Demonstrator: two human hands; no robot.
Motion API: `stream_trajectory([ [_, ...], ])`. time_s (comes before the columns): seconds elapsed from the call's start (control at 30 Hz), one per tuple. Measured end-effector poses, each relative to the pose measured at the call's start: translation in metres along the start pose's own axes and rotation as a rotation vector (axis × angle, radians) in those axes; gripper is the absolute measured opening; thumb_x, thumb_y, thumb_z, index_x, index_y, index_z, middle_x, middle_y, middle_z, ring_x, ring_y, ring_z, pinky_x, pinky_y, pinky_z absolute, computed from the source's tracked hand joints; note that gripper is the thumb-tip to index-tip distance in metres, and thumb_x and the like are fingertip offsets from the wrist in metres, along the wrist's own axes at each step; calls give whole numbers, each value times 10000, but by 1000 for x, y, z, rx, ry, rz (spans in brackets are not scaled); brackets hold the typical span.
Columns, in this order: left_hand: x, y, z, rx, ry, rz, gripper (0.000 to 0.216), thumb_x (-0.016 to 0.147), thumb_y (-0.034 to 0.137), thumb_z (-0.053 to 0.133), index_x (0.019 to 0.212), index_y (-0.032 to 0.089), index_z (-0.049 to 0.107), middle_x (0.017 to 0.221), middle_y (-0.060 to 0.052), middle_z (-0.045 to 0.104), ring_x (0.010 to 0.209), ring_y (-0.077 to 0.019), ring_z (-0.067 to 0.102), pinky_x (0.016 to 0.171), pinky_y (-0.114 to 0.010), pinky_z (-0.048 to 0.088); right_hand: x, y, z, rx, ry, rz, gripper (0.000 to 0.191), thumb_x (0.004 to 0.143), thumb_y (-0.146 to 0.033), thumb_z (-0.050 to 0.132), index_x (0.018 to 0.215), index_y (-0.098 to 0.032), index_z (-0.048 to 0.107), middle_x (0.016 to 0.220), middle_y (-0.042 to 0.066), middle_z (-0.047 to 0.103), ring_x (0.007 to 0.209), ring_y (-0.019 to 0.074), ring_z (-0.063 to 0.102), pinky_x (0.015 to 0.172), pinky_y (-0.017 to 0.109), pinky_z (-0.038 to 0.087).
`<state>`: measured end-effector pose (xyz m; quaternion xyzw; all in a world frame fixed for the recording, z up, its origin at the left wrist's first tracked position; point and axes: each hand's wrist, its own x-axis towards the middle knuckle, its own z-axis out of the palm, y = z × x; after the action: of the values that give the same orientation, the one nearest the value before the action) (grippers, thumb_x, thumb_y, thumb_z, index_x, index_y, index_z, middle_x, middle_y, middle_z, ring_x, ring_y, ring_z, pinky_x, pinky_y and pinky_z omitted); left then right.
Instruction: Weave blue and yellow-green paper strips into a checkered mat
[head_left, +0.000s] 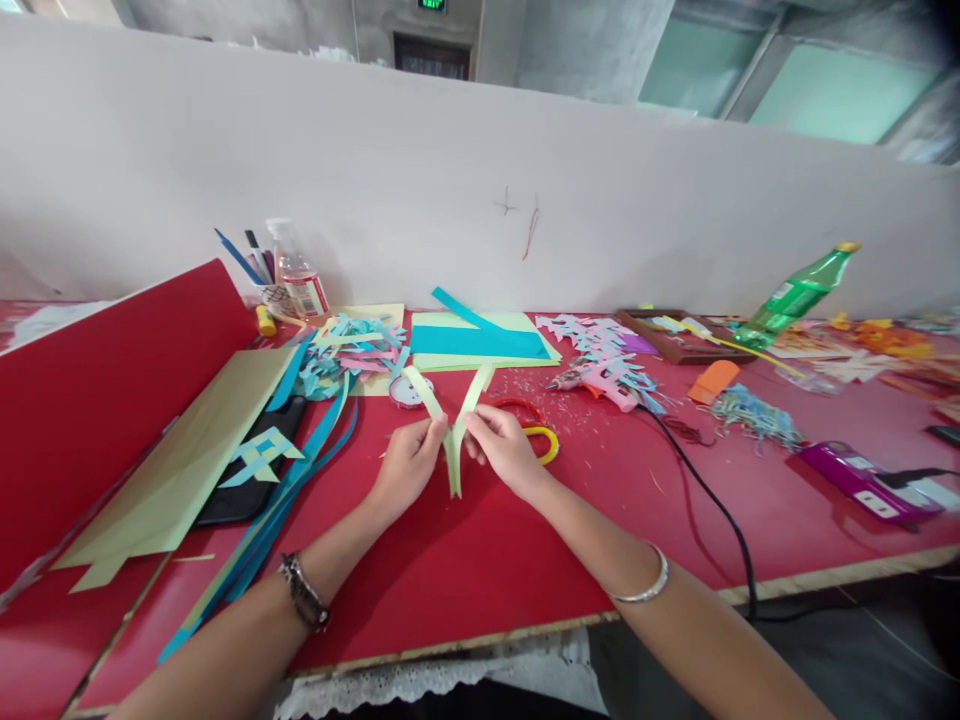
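A pale yellow-green paper strip (454, 462) is pinched between both my hands above the red table. Its two ends spread upward in a V, and the lower part narrows to a fold. My left hand (411, 455) grips the left arm of the V between thumb and fingers. On the other arm, my right hand (507, 448) closes its thumb and fingertips. Just behind my right hand lie scissors with a yellow handle (551, 443), partly hidden. A roll of tape (407, 391) rests beyond my left hand. To the left is a woven blue and yellow paper piece (262, 457).
Long blue strips (259, 545) trail to the table's front edge. Yellow and blue sheets (480, 342) lie by the wall, near a pile of paper scraps (352, 352). A pink glue gun (600, 382) has a black cord running right. A green bottle (795, 297) leans at the right.
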<state>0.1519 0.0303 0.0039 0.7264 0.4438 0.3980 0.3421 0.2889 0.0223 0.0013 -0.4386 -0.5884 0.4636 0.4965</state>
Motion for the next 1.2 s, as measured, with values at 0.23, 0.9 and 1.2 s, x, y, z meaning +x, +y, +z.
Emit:
stream_trajectory([
  [0.23, 0, 0, 0, 36, -95, 87, 415, 864, 357, 319, 683, 140, 623, 579, 15, 570, 539, -108, 481, 531, -201, 336, -1, -1, 0, 7, 0, -23, 299, 808, -388, 436, 596, -178, 431, 474, -58, 412, 425, 60, 389, 413, 185, 298],
  [0.9, 0, -1, -1, 81, -53, 138, 406, 862, 344, 325, 624, 143, 585, 571, 7, 568, 548, -110, 500, 544, -199, 344, -1, 1, 2, -27, -62, -20, 276, 797, -375, 440, 598, -185, 418, 480, -55, 415, 433, 71, 403, 417, 197, 310],
  [1.2, 1, 0, -1, 57, -24, 57, 415, 843, 391, 334, 626, 132, 576, 549, 5, 524, 533, -108, 437, 505, -202, 331, 1, 1, -1, 5, 29, -4, 279, 784, -378, 435, 585, -183, 435, 469, -51, 420, 415, 69, 385, 401, 194, 294],
])
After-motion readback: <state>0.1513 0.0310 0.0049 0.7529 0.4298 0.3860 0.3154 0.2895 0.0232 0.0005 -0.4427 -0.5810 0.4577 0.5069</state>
